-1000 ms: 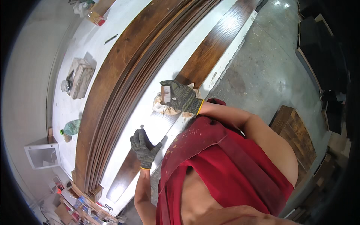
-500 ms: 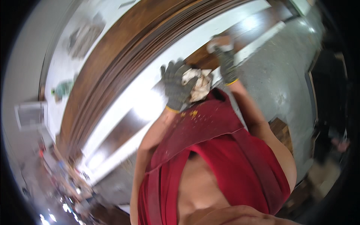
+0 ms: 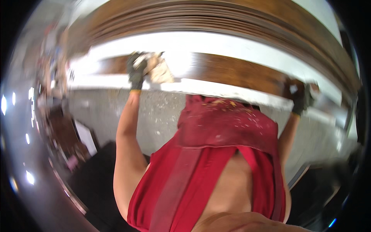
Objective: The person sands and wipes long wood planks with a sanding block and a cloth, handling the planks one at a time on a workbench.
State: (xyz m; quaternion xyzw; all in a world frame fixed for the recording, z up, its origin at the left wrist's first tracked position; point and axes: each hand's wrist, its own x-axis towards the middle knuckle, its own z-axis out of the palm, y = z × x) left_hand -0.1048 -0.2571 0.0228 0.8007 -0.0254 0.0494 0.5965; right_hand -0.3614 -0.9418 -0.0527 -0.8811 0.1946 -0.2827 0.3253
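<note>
A long, dark brown stained wooden board (image 3: 235, 71) lies crosswise in front of me on a white surface (image 3: 216, 43). My left hand (image 3: 136, 71), in a dark grey knit glove with a yellow cuff edge, is closed on a crumpled beige cloth (image 3: 161, 72) over the left part of the board. Toward the board's right part, my right hand (image 3: 303, 98) wears a matching glove and is smeared by motion. Its fingers look curled around something with a small pale patch, too blurred to name.
Beyond the white surface, several long brown moulded strips (image 3: 201, 19) lie side by side. A grey concrete floor (image 3: 162, 112) shows below the near edge. Cluttered items stand at the far left, and dark panels (image 3: 96, 178) flank me. Crumbs dot my red apron (image 3: 228, 120).
The view has turned, so the board now runs nearly level. My hands have spread far apart, left with the cloth and right along the board. My left fingers have closed round the cloth.
</note>
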